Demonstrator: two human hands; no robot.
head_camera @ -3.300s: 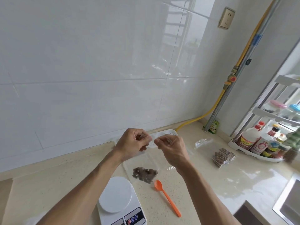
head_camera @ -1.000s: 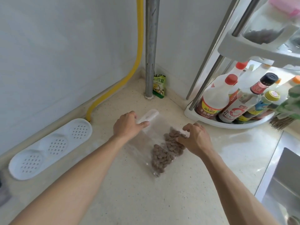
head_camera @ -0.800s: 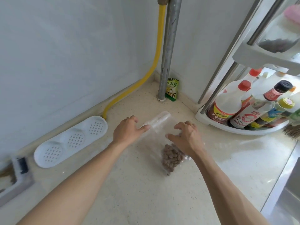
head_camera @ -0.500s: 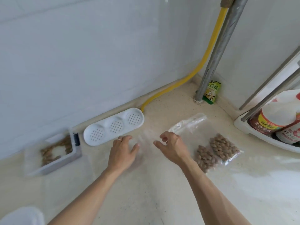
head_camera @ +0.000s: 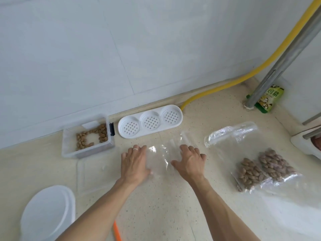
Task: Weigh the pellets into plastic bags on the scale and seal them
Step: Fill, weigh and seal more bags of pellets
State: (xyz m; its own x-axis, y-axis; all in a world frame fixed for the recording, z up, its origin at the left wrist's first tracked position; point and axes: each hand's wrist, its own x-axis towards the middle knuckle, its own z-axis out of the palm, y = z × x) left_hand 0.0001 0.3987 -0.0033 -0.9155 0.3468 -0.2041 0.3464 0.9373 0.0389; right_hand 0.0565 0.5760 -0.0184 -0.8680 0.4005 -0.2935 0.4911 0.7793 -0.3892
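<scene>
1. A speckled beige counter [head_camera: 165,206] meets a white tiled wall [head_camera: 121,49]; a yellow hose [head_camera: 225,84] runs along the joint and up beside a metal pipe [head_camera: 281,63], with a green packet [head_camera: 268,100] at the pipe's foot.
2. Against the wall lie a white tray with three perforated cups [head_camera: 150,121] and, left of it, a clear box [head_camera: 86,136] holding brown pellets [head_camera: 92,136].
3. The scale's white round plate [head_camera: 45,213] sits at lower left; an orange handle [head_camera: 117,232] shows at the bottom edge.
4. Well right of the hands lie two filled bags of pellets [head_camera: 260,167].
5. An empty clear bag [head_camera: 163,153] lies flat on the counter, between and under both hands.
6. The left hand [head_camera: 134,162] and right hand [head_camera: 190,162] rest on it palms down, fingers spread and nearly straight, gripping nothing.
</scene>
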